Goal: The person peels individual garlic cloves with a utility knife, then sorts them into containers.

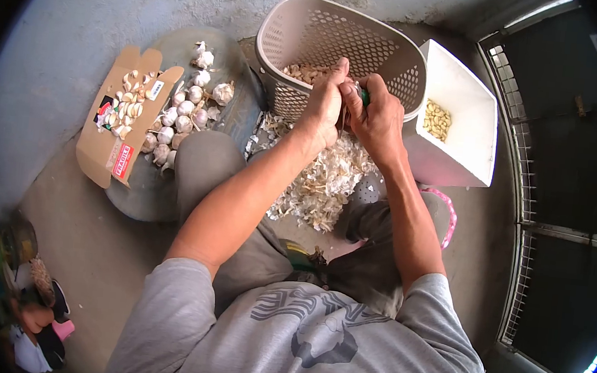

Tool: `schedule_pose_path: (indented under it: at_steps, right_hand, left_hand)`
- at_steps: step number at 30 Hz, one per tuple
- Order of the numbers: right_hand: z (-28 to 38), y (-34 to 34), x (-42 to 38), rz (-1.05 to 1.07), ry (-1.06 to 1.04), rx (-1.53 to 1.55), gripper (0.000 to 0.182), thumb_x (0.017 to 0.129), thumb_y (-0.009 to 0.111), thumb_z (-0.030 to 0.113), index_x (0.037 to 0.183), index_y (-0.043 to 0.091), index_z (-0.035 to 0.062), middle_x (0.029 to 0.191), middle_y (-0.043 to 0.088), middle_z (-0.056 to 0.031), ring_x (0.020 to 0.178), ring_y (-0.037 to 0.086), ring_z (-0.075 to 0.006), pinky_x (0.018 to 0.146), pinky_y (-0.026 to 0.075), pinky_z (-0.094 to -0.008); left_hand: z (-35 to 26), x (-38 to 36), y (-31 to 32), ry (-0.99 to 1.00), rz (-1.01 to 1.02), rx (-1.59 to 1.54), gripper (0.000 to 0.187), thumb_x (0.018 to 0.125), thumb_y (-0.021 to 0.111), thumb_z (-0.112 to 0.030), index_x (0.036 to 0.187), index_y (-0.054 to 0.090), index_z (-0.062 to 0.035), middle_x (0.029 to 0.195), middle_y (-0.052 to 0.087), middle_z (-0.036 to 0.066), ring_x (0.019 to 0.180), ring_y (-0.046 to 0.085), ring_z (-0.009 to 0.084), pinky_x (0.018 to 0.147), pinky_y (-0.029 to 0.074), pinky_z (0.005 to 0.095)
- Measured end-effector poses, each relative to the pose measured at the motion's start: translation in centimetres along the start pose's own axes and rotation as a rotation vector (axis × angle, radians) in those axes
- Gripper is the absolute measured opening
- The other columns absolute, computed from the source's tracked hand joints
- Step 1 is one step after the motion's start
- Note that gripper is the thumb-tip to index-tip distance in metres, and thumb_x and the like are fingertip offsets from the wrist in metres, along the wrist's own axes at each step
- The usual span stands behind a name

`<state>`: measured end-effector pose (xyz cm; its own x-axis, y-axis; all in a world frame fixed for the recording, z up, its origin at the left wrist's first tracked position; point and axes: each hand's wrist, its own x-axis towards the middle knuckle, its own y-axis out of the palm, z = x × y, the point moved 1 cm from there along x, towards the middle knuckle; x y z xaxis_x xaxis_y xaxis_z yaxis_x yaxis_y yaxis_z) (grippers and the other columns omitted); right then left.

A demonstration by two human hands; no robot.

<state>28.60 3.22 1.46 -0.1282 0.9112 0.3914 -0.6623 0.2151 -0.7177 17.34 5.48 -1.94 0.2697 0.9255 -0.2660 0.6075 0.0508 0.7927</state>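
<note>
While both hands meet just in front of the basket [369,46], the left hand [326,103] is curled tight around something small that its fingers hide, so I cannot tell what it is. The right hand [378,119] is closed on a green handle [364,96], pressed against the left. Below them lies a heap of garlic skins [324,182] between the person's knees. Inside the basket sit more cloves or scraps. To its right stands a white bin [463,116] with peeled cloves [436,119] at the bottom. On the left, whole garlic bulbs [183,114] lie beside a flattened cardboard box [113,133], which carries loose cloves and a red label reading "FRAGILE" [123,160].
</note>
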Motion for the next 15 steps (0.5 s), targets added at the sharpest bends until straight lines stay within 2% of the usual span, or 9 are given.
schedule_pose_path:
  at_steps: [2,5,7,8,9,10,12,13,15]
  right_hand:
    - [0.2,-0.3,0.1,0.030,0.043,0.090,0.042,0.098,0.069,0.041,0.091,0.057,0.0022,0.065,0.064,-0.0192,0.064,0.067,-0.0408,0.057,0.051,-0.0464]
    - [0.7,-0.3,-0.1,0.056,0.042,0.144,0.040,0.098,0.070,0.039,0.092,0.057,0.0017,0.066,0.064,-0.0202,0.065,0.068,-0.0413,0.059,0.052,-0.0463]
    - [0.5,-0.1,-0.3,0.046,-0.004,0.092,0.038,0.096,0.072,0.034,0.092,0.056,0.0005,0.071,0.065,-0.0229,0.067,0.069,-0.0411,0.060,0.053,-0.0454]
    - [0.0,0.2,-0.3,0.026,-0.028,0.125,0.036,0.098,0.071,0.033,0.092,0.056,0.0004,0.072,0.066,-0.0224,0.067,0.070,-0.0385,0.059,0.053,-0.0443]
    - [-0.4,0.4,-0.3,0.007,-0.052,0.155,0.035,0.099,0.070,0.031,0.092,0.056,0.0003,0.073,0.067,-0.0218,0.067,0.071,-0.0360,0.058,0.053,-0.0432]
    - [-0.1,0.2,-0.3,-0.010,-0.073,0.184,0.033,0.100,0.069,0.030,0.092,0.056,0.0002,0.073,0.068,-0.0212,0.068,0.073,-0.0334,0.057,0.053,-0.0421]
    - [0.5,-0.5,-0.5,0.082,0.191,0.463,0.033,0.103,0.065,0.030,0.092,0.057,-0.0001,0.071,0.067,-0.0149,0.065,0.071,-0.0240,0.055,0.051,-0.0395]
    - [1.0,-0.7,-0.5,0.131,0.321,0.603,0.033,0.105,0.063,0.030,0.093,0.057,-0.0002,0.070,0.067,-0.0117,0.063,0.070,-0.0193,0.054,0.051,-0.0381]
    - [-0.1,-0.9,-0.4,0.117,0.350,0.740,0.036,0.107,0.059,0.033,0.093,0.058,-0.0006,0.071,0.063,-0.0060,0.061,0.062,-0.0116,0.053,0.049,-0.0334]
  left_hand:
    - [0.0,-0.3,-0.5,-0.026,0.053,0.083,0.033,0.109,0.049,-0.039,0.083,0.056,-0.0198,0.064,0.050,-0.007,0.053,0.050,0.0082,0.047,0.045,0.0273]
    - [0.2,-0.1,-1.0,-0.012,-0.020,0.063,0.028,0.104,0.054,-0.033,0.079,0.057,-0.0213,0.061,0.053,-0.007,0.046,0.050,0.0096,0.039,0.042,0.0291]
    - [0.1,-0.6,-0.7,-0.102,-0.068,-0.022,0.026,0.102,0.056,-0.031,0.078,0.057,-0.0211,0.062,0.056,-0.006,0.045,0.051,0.0099,0.037,0.040,0.0292]
    - [0.0,-0.9,-0.4,-0.148,-0.092,-0.062,0.024,0.100,0.057,-0.030,0.078,0.057,-0.0210,0.063,0.057,-0.006,0.044,0.052,0.0100,0.036,0.040,0.0293]
    - [-0.2,-0.5,-1.6,-0.245,-0.025,-0.059,0.026,0.099,0.057,-0.033,0.077,0.057,-0.0200,0.061,0.056,-0.004,0.040,0.048,0.0117,0.034,0.036,0.0306]
    - [-0.3,-0.8,-1.4,-0.240,-0.019,-0.046,0.027,0.099,0.056,-0.034,0.076,0.057,-0.0197,0.061,0.056,-0.003,0.039,0.046,0.0124,0.034,0.034,0.0310]
    - [-0.6,-1.3,-0.8,-0.227,0.000,-0.017,0.031,0.100,0.055,-0.036,0.075,0.057,-0.0192,0.060,0.055,-0.001,0.037,0.043,0.0139,0.033,0.031,0.0317]
    - [-0.4,-1.2,-0.4,-0.229,-0.084,-0.011,0.036,0.102,0.052,-0.042,0.074,0.057,-0.0189,0.059,0.054,0.001,0.037,0.040,0.0154,0.034,0.029,0.0321]
    - [-0.1,-0.8,-0.2,-0.190,-0.082,0.042,0.038,0.102,0.051,-0.045,0.075,0.058,-0.0188,0.059,0.054,0.000,0.038,0.040,0.0151,0.035,0.030,0.0315]
